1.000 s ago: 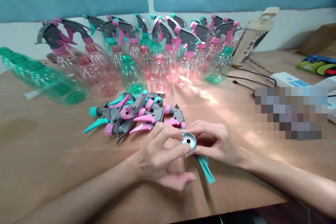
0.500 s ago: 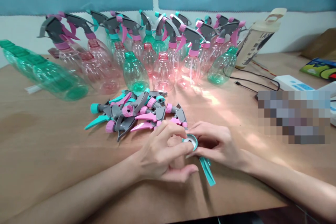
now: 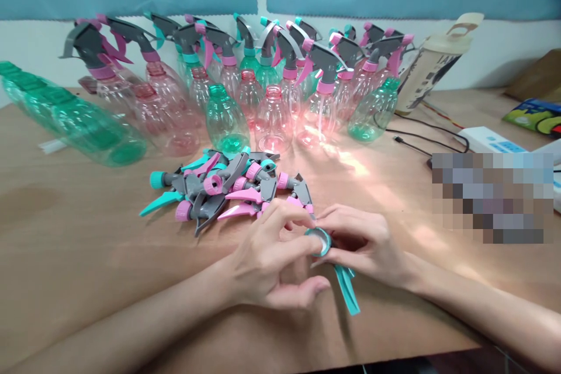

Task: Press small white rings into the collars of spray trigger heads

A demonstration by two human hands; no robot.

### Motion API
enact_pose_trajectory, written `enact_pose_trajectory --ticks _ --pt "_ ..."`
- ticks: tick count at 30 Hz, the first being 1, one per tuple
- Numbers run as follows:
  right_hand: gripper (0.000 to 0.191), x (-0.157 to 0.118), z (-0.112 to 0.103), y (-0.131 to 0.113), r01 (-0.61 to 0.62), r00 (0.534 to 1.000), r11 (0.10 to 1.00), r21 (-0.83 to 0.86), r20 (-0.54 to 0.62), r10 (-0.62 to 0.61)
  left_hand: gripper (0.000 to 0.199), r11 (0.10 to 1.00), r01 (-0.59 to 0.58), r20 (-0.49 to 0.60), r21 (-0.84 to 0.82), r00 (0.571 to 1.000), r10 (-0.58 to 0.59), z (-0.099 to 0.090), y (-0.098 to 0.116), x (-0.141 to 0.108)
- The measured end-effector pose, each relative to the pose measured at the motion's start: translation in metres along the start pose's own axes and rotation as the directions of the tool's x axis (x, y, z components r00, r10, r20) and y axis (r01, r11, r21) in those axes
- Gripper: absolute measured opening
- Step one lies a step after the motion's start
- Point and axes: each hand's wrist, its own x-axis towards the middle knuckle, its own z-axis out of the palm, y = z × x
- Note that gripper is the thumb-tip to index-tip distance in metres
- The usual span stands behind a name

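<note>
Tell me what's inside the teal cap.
Inside the teal cap, part of a white liner shows; a finger of the left hand covers the rest, which can't be seen.

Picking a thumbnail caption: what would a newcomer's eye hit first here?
Likely the crowd of see-through pink and green bottles across the back of the table, many topped with gray spray heads. Then the loose pile of pink- and teal-trimmed heads in front of them. Nearest, the right hand holds a teal-trimmed head, the left hand putting a finger to its collar.
</note>
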Motion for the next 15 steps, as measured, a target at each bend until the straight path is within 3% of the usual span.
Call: enact_pose_trajectory --ticks 7,12,15 --pt "0.030 -0.0013 -0.0005 0.0013 -0.008 1.000 1.000 0.010 -0.004 0.008 0.023 0.984 0.140 0.021 0.110 0.990 -0.143 -0.0012 0.0005 0.0046" --pt "0.033 -0.0012 0.0001 0.0018 0.125 0.991 0.991 -0.040 -0.034 -0.126 0.023 0.998 0.006 0.003 0.067 1.000 -0.006 -0.0006 -0.0014 0.0044" --pt "0.036 -0.0024 0.0003 0.0022 0.089 0.995 0.996 0.027 -0.038 -0.088 0.027 0.998 -0.066 0.003 0.021 0.998 0.066 -0.0001 -0.0021 0.0025"
